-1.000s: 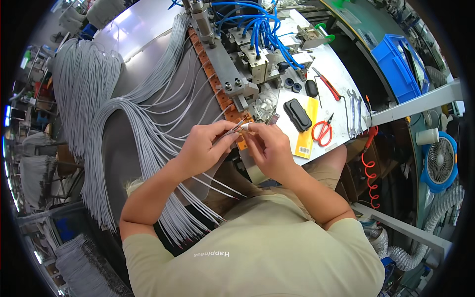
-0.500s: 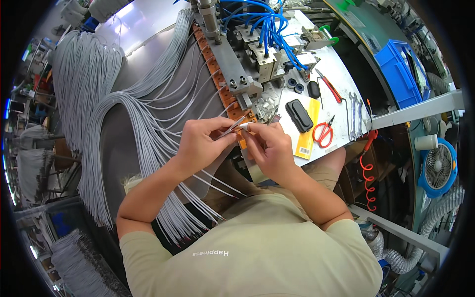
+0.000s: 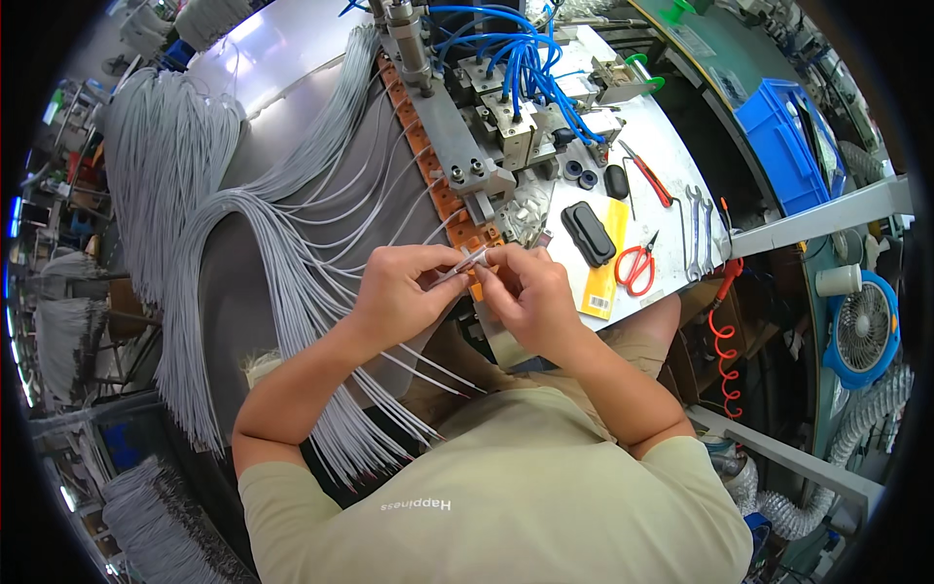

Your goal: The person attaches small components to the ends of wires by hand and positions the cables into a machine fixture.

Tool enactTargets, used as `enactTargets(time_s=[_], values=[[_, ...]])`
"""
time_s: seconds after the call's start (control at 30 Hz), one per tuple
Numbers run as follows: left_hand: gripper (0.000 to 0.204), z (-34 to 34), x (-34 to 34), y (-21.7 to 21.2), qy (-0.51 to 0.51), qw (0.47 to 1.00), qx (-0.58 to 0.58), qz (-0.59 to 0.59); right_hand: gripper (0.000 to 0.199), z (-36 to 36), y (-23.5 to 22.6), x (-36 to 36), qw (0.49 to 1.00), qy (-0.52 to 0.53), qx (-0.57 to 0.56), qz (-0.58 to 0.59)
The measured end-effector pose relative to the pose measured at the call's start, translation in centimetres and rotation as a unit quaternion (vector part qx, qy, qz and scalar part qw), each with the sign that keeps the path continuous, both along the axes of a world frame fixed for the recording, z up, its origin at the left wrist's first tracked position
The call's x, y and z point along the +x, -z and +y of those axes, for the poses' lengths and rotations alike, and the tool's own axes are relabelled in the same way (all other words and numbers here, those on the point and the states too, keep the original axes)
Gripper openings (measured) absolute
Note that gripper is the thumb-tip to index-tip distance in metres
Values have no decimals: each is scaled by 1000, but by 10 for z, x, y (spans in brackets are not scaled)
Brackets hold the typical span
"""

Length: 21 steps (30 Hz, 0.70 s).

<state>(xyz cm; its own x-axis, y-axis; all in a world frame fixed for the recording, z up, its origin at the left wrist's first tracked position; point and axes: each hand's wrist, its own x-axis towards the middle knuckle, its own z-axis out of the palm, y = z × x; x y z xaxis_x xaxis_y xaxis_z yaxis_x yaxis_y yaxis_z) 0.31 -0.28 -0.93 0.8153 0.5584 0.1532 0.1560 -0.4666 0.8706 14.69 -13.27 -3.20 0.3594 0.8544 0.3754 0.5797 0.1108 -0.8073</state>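
Note:
My left hand (image 3: 404, 292) is closed, thumb and forefinger pinching the end of a grey cable (image 3: 463, 264). Facing it, my right hand (image 3: 533, 294) has its thumb and forefinger pressed together at the cable's tip; a small whitish piece shows there, too small to name. Both hands meet just over the near end of an orange strip of blocks (image 3: 435, 173), where several cables lie in a row. A thick bundle of grey cables (image 3: 268, 238) drapes over the table left of my hands, some cut ends hanging by my left forearm.
Beyond my hands stands a metal machine (image 3: 520, 127) with blue air hoses (image 3: 530, 49). On the white tabletop at right lie red-handled scissors (image 3: 637, 268), a black case (image 3: 588, 234) on a yellow packet (image 3: 603, 282), wrenches (image 3: 695, 229) and a red-handled tool (image 3: 646, 173). A blue fan (image 3: 864, 329) stands farther right.
My hands have drawn slightly closer together, and the right fingers now cover more of the cable's tip. The cable is still held.

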Motion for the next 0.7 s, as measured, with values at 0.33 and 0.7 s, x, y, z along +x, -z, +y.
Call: enactTargets(time_s=[0.33,0.7], values=[[17,7,-1,-1,105,988,-106,32,16,5,9,16,997,-54,44,-44],[19,-7,-5,-24,77,987,135,39,18,15,41,33,944,82,-70,311]])
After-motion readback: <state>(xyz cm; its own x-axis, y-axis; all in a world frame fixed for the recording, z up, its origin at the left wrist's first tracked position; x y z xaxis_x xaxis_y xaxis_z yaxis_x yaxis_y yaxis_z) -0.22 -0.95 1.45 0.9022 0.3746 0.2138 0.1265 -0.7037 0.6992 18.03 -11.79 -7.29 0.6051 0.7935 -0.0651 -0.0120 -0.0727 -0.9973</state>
